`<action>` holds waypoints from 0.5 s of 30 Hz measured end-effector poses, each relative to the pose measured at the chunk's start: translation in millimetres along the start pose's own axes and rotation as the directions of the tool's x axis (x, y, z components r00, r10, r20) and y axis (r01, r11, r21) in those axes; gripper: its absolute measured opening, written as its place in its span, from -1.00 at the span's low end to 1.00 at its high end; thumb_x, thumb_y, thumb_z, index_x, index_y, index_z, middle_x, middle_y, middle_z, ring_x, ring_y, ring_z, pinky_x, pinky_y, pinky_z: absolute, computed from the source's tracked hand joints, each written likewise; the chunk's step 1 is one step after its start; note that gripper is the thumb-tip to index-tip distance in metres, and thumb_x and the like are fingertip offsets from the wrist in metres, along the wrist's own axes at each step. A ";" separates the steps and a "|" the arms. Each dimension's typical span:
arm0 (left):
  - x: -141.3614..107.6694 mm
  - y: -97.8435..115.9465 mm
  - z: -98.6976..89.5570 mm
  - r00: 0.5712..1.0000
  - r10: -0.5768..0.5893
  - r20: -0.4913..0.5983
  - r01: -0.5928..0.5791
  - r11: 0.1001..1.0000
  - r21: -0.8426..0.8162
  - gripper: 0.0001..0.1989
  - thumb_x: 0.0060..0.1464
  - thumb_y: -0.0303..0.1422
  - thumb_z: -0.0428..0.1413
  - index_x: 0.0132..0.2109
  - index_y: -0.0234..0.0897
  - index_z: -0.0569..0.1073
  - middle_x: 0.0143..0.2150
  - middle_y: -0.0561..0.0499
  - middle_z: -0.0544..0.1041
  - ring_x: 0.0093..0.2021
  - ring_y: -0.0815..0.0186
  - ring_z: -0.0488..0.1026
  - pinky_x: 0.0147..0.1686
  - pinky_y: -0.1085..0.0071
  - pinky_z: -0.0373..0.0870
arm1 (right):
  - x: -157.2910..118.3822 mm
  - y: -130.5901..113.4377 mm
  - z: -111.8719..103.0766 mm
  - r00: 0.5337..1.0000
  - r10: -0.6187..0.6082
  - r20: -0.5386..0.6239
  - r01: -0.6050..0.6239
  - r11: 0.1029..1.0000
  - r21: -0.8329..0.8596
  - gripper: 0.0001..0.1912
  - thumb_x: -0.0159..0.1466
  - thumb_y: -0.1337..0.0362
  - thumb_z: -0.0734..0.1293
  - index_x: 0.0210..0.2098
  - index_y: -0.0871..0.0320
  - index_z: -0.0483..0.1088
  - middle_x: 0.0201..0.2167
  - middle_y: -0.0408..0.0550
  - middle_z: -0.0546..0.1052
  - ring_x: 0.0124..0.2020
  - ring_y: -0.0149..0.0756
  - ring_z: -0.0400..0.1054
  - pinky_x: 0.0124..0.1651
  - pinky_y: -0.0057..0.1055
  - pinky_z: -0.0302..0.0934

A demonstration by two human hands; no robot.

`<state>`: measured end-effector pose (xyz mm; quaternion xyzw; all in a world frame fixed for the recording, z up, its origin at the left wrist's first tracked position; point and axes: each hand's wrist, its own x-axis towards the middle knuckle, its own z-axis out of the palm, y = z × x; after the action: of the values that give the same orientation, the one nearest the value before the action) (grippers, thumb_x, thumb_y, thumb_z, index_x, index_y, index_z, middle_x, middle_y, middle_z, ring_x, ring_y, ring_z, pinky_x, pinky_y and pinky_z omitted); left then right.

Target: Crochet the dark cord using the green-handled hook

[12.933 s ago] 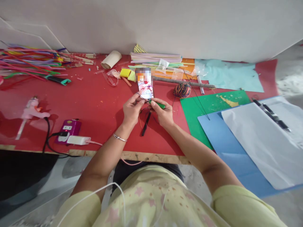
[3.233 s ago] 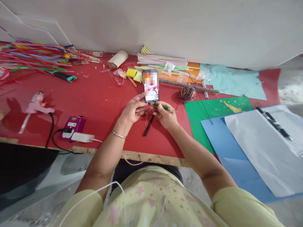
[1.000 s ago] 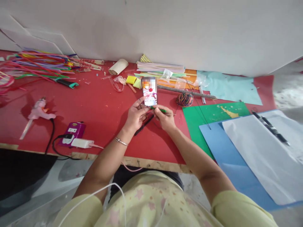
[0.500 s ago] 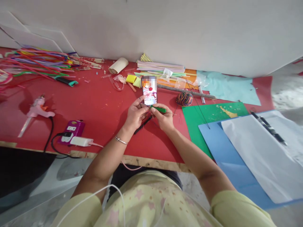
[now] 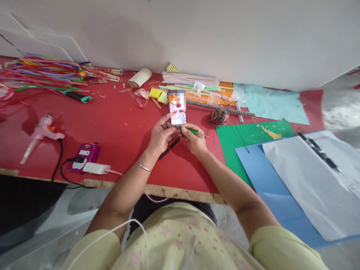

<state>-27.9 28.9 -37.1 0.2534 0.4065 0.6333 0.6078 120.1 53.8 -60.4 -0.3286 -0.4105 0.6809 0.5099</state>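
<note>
My right hand (image 5: 194,140) is closed around a crochet hook (image 5: 191,131) with a green handle; its thin metal end sticks out to the right of the fingers. Fingertips of my left hand (image 5: 161,137) are pinched together close against the right hand's fingertips. Dark thin yarn (image 5: 170,141) seems to loop at the left fingers, mostly hidden. Just beyond both hands a phone (image 5: 178,112) with a lit screen stands tilted up. Under the hands lies a black stick-like thing (image 5: 168,149). To the right sits a multicoloured yarn ball (image 5: 218,117).
On the red table (image 5: 112,123) are a pink glue gun (image 5: 45,129), a purple power socket (image 5: 86,153) and a heap of pipe cleaners (image 5: 50,73). Straws (image 5: 191,78) and a cardboard tube (image 5: 140,77) lie at the back. A blue folder (image 5: 270,187) with papers is at right.
The right fingers have shifted slightly on the crochet hook, and more of its metal end shows. The picture on the phone screen has changed a little. The left hand has hardly moved.
</note>
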 end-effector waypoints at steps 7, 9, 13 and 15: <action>2.3 0.2 -3.6 1.000 0.003 0.005 -0.003 1.000 0.006 -0.28 -0.15 -0.52 0.36 0.23 -0.21 0.50 -0.48 0.22 0.44 -0.67 0.61 0.10 -0.67 0.58 0.01 | 1.9 3.4 -3.9 0.998 0.023 0.062 -0.026 0.999 0.037 -0.60 0.13 0.08 0.61 -0.06 0.02 0.64 -0.32 -0.14 0.70 -0.35 -0.36 0.54 -0.20 -0.37 0.45; 3.3 -0.3 -5.6 1.000 0.019 0.016 -0.019 1.000 0.005 -0.29 -0.14 -0.52 0.35 0.23 -0.21 0.51 -0.47 0.20 0.45 -0.66 0.60 0.12 -0.67 0.59 0.02 | 1.7 2.9 -3.4 0.995 0.044 0.091 -0.051 0.996 0.067 -0.61 0.14 0.09 0.61 -0.06 0.03 0.64 -0.31 -0.14 0.69 -0.34 -0.38 0.53 -0.20 -0.40 0.44; 4.1 -0.4 -7.5 0.999 0.042 0.031 -0.042 0.999 0.007 -0.32 -0.11 -0.52 0.34 0.22 -0.22 0.52 -0.48 0.20 0.45 -0.65 0.59 0.15 -0.67 0.59 0.03 | 0.7 -0.3 0.8 0.986 0.107 0.128 -0.126 0.981 0.148 -0.61 0.13 0.11 0.61 -0.07 0.02 0.61 -0.32 -0.16 0.67 -0.35 -0.42 0.50 -0.28 -0.46 0.41; 3.5 0.0 -6.8 0.999 0.041 0.035 -0.041 0.999 0.005 -0.31 -0.11 -0.52 0.35 0.24 -0.23 0.51 -0.48 0.19 0.46 -0.65 0.59 0.15 -0.66 0.60 0.04 | 0.5 -1.9 2.8 0.983 0.136 0.121 -0.155 0.974 0.165 -0.65 0.15 0.13 0.60 -0.09 0.02 0.59 -0.34 -0.18 0.66 -0.37 -0.43 0.49 -0.29 -0.47 0.41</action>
<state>-33.9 30.9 -41.4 0.2744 0.3925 0.6398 0.6011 118.4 53.9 -57.4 -0.2746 -0.3514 0.7665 0.4622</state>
